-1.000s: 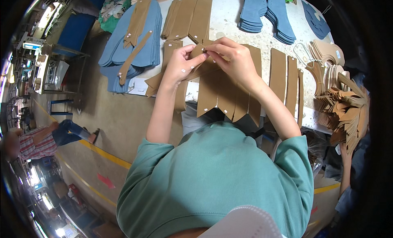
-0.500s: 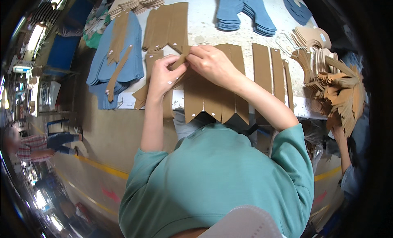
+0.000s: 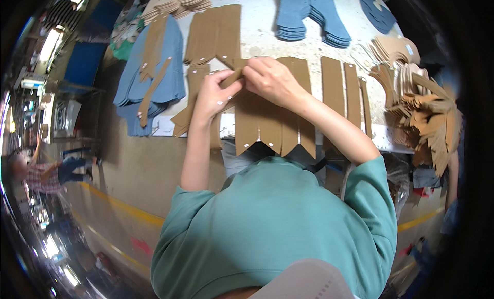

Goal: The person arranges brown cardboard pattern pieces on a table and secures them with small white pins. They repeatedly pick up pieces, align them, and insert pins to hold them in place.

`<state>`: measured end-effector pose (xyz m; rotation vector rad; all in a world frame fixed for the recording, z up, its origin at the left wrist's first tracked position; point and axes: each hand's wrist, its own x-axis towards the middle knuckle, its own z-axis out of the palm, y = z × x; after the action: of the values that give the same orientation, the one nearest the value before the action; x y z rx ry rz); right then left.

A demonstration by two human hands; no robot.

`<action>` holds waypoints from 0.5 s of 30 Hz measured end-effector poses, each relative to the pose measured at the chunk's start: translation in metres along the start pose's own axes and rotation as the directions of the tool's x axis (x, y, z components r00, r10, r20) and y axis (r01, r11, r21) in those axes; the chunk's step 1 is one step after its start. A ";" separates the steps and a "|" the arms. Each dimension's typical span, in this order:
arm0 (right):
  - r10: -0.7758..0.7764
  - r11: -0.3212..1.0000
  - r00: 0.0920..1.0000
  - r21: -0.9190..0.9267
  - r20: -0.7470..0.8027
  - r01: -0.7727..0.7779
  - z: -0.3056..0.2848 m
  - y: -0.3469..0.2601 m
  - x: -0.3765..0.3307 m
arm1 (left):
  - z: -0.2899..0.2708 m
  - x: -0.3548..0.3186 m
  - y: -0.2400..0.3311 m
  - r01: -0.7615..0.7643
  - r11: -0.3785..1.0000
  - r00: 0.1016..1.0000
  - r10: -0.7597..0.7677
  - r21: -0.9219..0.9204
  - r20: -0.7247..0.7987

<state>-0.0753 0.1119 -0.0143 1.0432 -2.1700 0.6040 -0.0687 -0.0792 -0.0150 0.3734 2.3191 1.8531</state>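
Observation:
Both of my hands meet over the table, closed on one brown cut piece (image 3: 237, 66) of flat, leather-like sheet. My left hand (image 3: 213, 95) pinches its left side, with small white stickers on the skin. My right hand (image 3: 271, 82) grips its upper edge, fingers curled; the fingertips are partly hidden. Under my right hand lie brown panels (image 3: 267, 119) with notched near ends and small white stickers, slightly overhanging the table edge. More brown pieces (image 3: 194, 90) lie partly behind my left hand. Beyond it is a stack of brown panels (image 3: 213, 34).
Blue cut pieces (image 3: 175, 67) are stacked at the left, with a brown strip (image 3: 154, 88) on top. Narrow brown strips (image 3: 333, 85) lie right of my hands. Further blue stacks (image 3: 291, 21) stand at the back. A tan pile (image 3: 435, 119) juts out at the right edge.
My hands keep their grip on the brown piece, with little finger movement. The whole view has shifted slightly. A person far left has raised an arm; another person's arm at the right has moved.

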 end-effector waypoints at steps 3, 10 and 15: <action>0.062 0.995 0.998 0.079 -0.033 -0.059 0.002 0.002 0.000 | -0.003 0.000 0.000 -0.005 0.995 1.000 0.003 0.104 0.015; 0.190 0.960 0.982 0.211 -0.019 -0.182 0.005 0.004 -0.001 | -0.002 0.003 0.002 -0.029 0.987 1.000 0.028 0.159 0.006; 0.222 0.953 0.974 0.220 -0.034 -0.209 0.006 0.006 -0.002 | -0.002 0.004 0.002 -0.008 0.992 1.000 0.006 0.124 0.018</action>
<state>-0.0817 0.1129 -0.0202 0.8886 -2.2194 0.9781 -0.0725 -0.0794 -0.0128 0.4112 2.4308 1.7065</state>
